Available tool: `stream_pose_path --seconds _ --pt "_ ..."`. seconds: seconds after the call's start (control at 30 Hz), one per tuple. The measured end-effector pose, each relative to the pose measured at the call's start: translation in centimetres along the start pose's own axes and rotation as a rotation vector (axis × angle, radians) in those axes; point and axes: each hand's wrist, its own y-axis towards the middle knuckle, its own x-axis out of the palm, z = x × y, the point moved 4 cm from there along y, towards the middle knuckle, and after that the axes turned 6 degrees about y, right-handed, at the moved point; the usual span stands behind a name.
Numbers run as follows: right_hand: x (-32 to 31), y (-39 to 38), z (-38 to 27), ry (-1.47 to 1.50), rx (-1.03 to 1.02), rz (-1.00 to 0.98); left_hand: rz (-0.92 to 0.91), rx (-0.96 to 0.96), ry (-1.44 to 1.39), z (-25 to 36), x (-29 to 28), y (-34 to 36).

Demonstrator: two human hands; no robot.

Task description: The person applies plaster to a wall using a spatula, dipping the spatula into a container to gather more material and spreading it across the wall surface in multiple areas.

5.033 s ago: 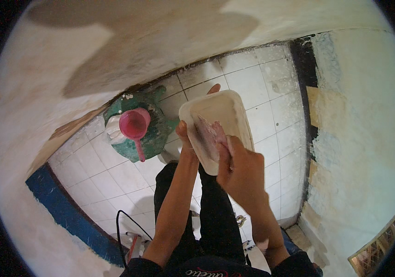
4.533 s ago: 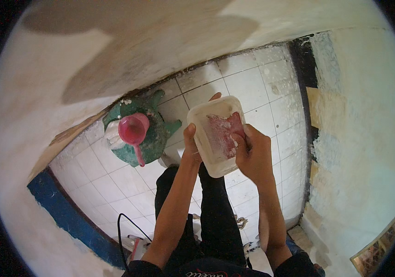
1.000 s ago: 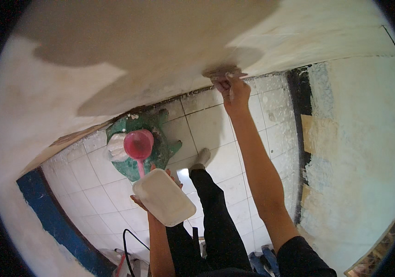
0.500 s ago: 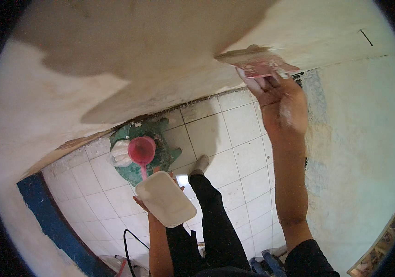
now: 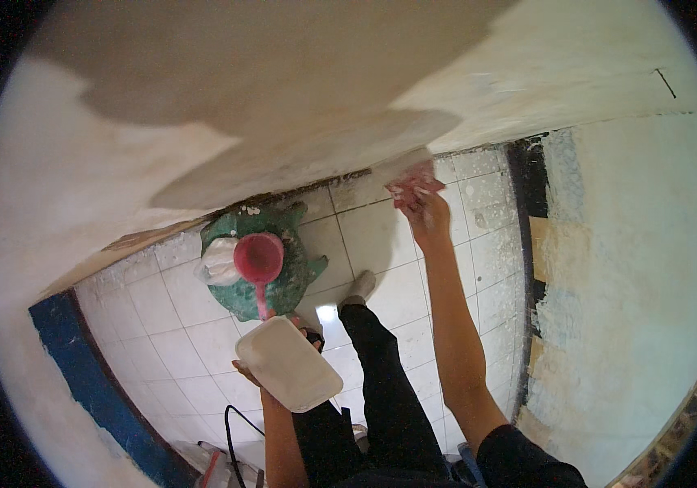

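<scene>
My left hand [image 5: 248, 373] supports a white rectangular plastic tub [image 5: 290, 363] from beneath, its fingers curled along the sides. The tub's inside holds pale material, but how much is hard to tell. My right hand [image 5: 430, 218] grips a reddish-pink putty scraper [image 5: 413, 183] smeared with white residue. In this view the scraper overlaps the foot of the plastered wall [image 5: 324, 154]; whether its edge touches the wall I cannot tell. A wet-looking patch and my shadow mark the wall.
On the tiled floor [image 5: 389, 236] stands a green stool [image 5: 234, 302] bearing a pink dipper [image 5: 259, 257] and a white plastic bag [image 5: 220, 262]. Peeling patches mark the right wall [image 5: 600, 260]. A blue frame [image 5: 96, 390] stands at left, a black cable [image 5: 230, 431] below. My foot [image 5: 361, 285] is near the stool.
My right hand has come down and leftward with the scraper, off the upper right part of the wall. The tub in my left hand has shifted only slightly.
</scene>
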Motion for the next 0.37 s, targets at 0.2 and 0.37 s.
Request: stream_pose_path --seconds 0.2,0.37 --pt "1.9 7.3 1.8 -0.021 -0.028 0.025 -0.035 0.005 -0.265 0.8 1.8 -0.1" --pt "11.6 1.8 -4.4 -0.026 -0.094 -0.050 -0.045 0.016 -0.261 0.6 1.7 -0.4"
